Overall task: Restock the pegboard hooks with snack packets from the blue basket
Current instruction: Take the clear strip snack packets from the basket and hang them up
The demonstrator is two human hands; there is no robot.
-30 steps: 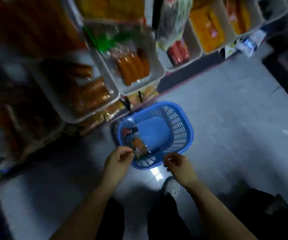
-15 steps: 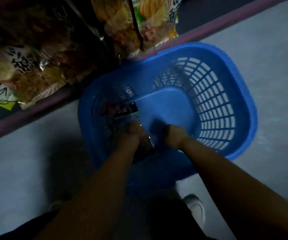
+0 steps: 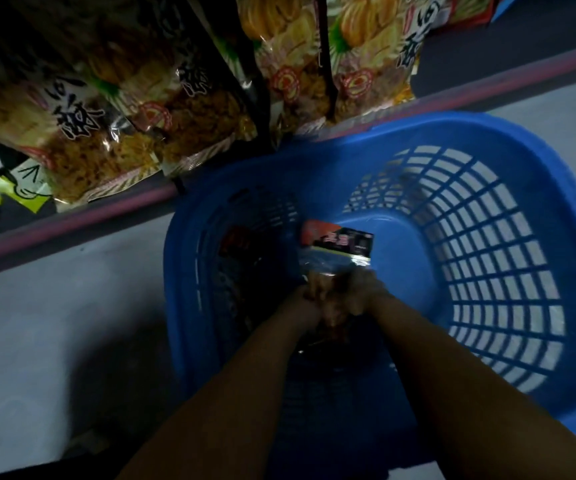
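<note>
Black-topped snack packet (image 3: pixel 337 249) between fingers (image 3: pixel 317 289)

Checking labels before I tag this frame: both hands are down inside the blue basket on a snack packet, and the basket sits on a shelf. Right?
Not quite. The blue basket sits on the grey floor, at the foot of the shelf, not on it. The head view shows this. The rest holds: the left hand and right hand are both down inside the basket, on a snack packet.
</note>
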